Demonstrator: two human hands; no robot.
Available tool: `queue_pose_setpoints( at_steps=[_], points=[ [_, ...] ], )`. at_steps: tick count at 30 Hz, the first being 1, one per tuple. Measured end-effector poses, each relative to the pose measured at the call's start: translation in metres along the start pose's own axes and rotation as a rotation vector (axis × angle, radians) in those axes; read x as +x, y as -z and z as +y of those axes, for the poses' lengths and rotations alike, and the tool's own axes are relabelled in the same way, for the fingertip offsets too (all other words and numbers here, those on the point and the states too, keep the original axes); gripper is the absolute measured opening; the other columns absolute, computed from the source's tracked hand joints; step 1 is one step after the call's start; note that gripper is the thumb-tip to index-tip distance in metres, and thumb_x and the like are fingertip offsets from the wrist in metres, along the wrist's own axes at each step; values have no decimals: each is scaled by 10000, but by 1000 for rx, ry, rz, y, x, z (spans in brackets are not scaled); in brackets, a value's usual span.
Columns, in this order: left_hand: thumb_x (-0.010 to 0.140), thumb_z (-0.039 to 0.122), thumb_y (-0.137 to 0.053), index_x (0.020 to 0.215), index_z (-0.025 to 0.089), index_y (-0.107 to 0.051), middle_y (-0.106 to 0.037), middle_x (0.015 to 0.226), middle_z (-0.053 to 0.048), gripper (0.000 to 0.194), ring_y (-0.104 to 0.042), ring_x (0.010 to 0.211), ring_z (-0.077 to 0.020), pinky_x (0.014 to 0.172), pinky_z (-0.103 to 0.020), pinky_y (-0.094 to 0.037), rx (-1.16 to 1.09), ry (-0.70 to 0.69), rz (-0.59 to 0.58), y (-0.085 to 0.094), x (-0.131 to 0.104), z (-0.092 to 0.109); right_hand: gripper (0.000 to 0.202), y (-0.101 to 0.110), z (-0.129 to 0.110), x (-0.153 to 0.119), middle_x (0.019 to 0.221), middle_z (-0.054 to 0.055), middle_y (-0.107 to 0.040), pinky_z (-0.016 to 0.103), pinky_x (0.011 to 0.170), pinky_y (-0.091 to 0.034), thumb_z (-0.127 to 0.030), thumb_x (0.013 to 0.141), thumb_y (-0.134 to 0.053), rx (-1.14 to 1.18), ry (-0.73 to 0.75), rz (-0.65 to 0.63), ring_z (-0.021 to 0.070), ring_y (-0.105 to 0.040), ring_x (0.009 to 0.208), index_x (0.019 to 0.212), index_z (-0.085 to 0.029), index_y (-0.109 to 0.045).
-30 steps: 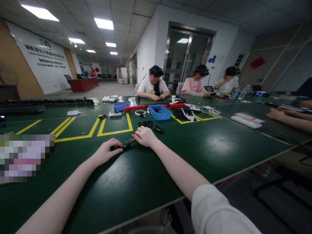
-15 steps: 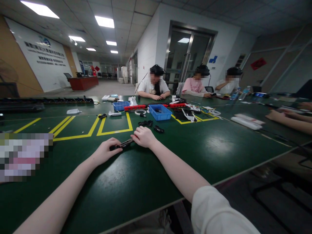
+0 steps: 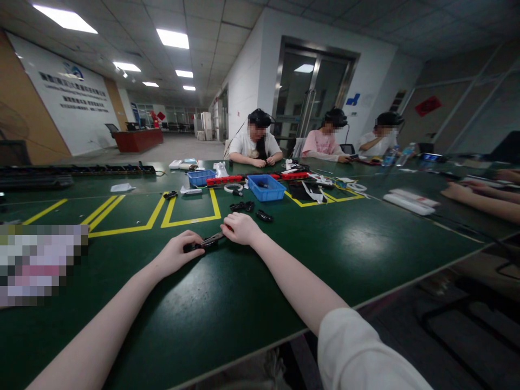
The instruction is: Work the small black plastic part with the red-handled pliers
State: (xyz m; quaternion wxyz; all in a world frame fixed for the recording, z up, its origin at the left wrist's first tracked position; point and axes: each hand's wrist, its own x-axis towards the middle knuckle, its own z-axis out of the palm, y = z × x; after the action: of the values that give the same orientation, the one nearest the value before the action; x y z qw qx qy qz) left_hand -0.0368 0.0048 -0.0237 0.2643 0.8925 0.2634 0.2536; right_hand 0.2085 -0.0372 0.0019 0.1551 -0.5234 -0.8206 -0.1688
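My left hand [image 3: 181, 251] is closed around a black cable bundle [image 3: 209, 243], low over the green table [image 3: 260, 292]. Closed on the handles of a pair of pliers [image 3: 215, 237] is my right hand [image 3: 240, 227], just right of the left one. The metal jaws of the pliers point left and meet the black bundle; small details there are too fine to make out. Beyond my right hand lie more black cable bundles [image 3: 242, 206], and a single one [image 3: 264, 215] rests a little to their right.
A blue bin [image 3: 266, 188] and a smaller blue bin [image 3: 200, 177] stand farther back, near red strips [image 3: 226, 180]. Yellow tape [image 3: 190, 221] marks the table. A white power strip [image 3: 408, 204] lies right. Three people sit opposite; another person's hands [image 3: 459, 192] are at right.
The view has shifted very slightly. My right hand and the pliers appear a touch farther right; both hands keep their hold.
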Motion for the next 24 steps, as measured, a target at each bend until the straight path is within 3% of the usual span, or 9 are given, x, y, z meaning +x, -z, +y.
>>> queue_pose_setpoints(
  at_steps=[4,9,18,24],
  points=[
    [831,436,-610,952,226,-704,-619,1050,-56,259,-600,991,-232,953,-402,-466,-2,13,-8,0,0,1,280,2,1,-1,915,82,-673,278,748,-388,-331,953,-422,26,-18,6,173,-562,853,982,-142,-626],
    [836,420,-613,948,222,-694,-613,1061,-56,241,-596,999,-228,949,-398,-466,-14,1,-13,0,0,0,407,4,-1,-2,1015,99,-687,283,784,-412,-334,941,-443,55,-26,19,182,-585,904,1276,-114,-512],
    [827,437,-614,917,202,-678,-604,1052,-63,260,-584,999,-230,942,-401,-459,-5,1,8,-1,-1,0,451,4,-6,-3,1028,114,-686,298,792,-431,-330,929,-458,81,-34,33,192,-598,901,1321,-110,-490],
    [831,438,-613,946,212,-681,-603,1065,-60,262,-586,998,-229,949,-409,-460,-8,24,-8,-1,0,-1,547,2,1,-3,921,104,-679,296,727,-450,-350,920,-466,73,-93,45,192,-621,806,1386,-71,-403]
  ],
)
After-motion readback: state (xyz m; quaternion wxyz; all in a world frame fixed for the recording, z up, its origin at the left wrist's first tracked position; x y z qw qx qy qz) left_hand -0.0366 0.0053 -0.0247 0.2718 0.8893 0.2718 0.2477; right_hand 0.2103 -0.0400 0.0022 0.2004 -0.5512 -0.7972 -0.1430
